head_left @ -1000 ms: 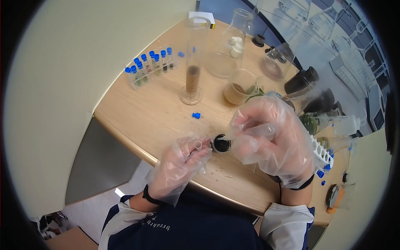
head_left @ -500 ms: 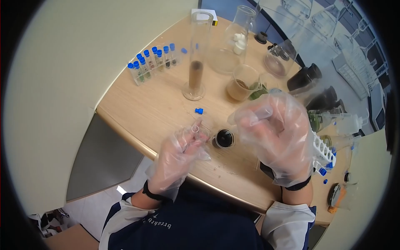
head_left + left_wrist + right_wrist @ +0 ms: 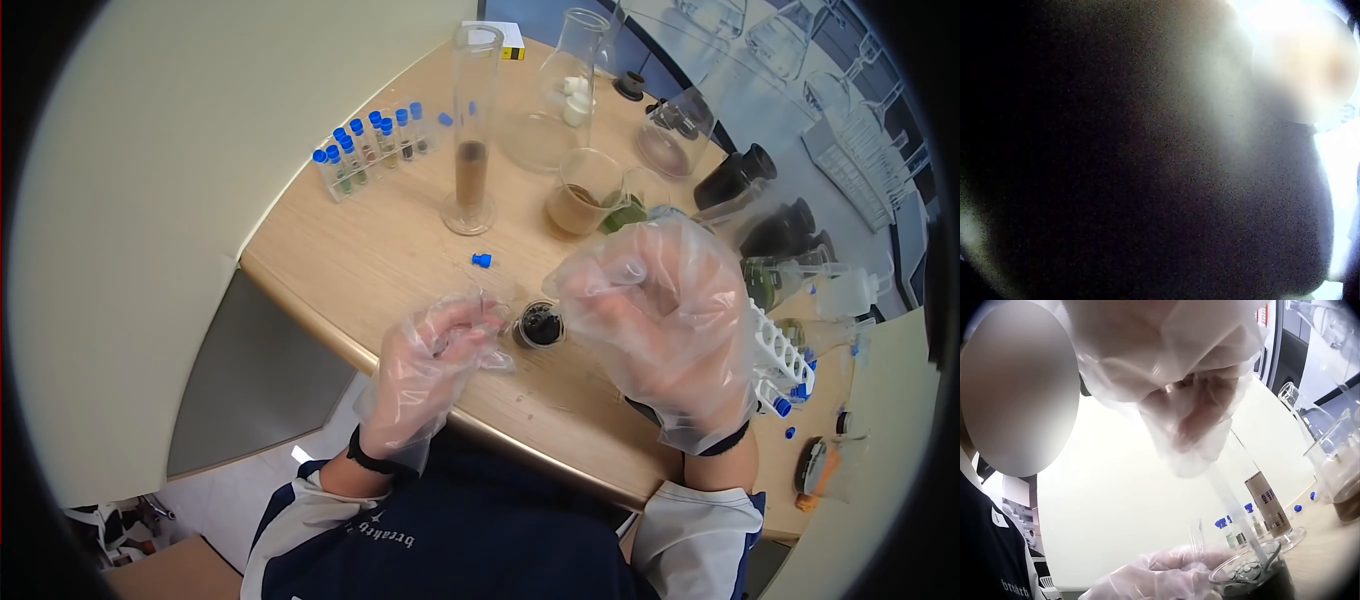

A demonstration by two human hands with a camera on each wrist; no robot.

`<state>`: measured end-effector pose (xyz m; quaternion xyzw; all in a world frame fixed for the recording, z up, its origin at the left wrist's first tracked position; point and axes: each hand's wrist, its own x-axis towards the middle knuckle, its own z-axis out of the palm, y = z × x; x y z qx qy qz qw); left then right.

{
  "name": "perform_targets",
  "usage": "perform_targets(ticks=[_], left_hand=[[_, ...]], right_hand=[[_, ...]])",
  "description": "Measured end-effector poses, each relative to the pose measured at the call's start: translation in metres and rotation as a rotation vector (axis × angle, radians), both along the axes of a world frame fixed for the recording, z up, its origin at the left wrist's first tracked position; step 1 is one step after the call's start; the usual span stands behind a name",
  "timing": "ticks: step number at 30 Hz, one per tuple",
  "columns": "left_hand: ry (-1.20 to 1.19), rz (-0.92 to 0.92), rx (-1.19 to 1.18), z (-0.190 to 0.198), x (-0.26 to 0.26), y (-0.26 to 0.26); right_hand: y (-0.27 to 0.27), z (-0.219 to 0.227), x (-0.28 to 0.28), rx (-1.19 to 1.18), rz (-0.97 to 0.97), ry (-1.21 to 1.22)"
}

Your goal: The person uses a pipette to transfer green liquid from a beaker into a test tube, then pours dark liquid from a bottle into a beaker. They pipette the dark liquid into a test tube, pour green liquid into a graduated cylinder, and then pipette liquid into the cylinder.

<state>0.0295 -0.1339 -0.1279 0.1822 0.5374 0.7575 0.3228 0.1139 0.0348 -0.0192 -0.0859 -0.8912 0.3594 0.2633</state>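
Observation:
My gloved right hand [image 3: 665, 330] grips a clear plastic dropper, its bulb end showing between thumb and fingers. In the right wrist view the dropper's stem [image 3: 1230, 501] slants down into a small glass beaker [image 3: 1215, 579] of black liquid with bubbles on top. From above, the black liquid [image 3: 542, 325] shows between both hands. My gloved left hand [image 3: 430, 360], just left of the beaker, pinches a small clear glass tube [image 3: 1196, 540], held upright. The left wrist view is almost wholly dark.
A loose blue cap [image 3: 482, 260] lies beyond the beaker. Behind stand a measuring cylinder [image 3: 471, 178] of brown liquid, a rack of blue-capped tubes [image 3: 345, 190] and a beaker of brown liquid [image 3: 575, 212]. A white rack [image 3: 780, 345] sits right of my right hand.
My right hand has turned slightly, and the dropper's bulb is now more covered by its fingers. The left hand has tilted, so the tube's round mouth no longer faces the head camera.

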Motion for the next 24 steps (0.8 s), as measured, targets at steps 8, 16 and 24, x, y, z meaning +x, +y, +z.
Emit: perform_targets(ticks=[8, 16, 24], left_hand=[[0.092, 0.07, -0.034, -0.001, -0.003, -0.004], [-0.021, 0.08, 0.0, 0.008, 0.002, 0.0], [0.027, 0.064, -0.069, 0.008, 0.002, 0.001]], right_hand=[[-0.001, 0.008, 0.0, 0.171, 0.049, -0.074], [-0.003, 0.015, 0.001, -0.187, -0.03, -0.179], [-0.009, 0.024, 0.003, -0.395, -0.064, -0.1]])
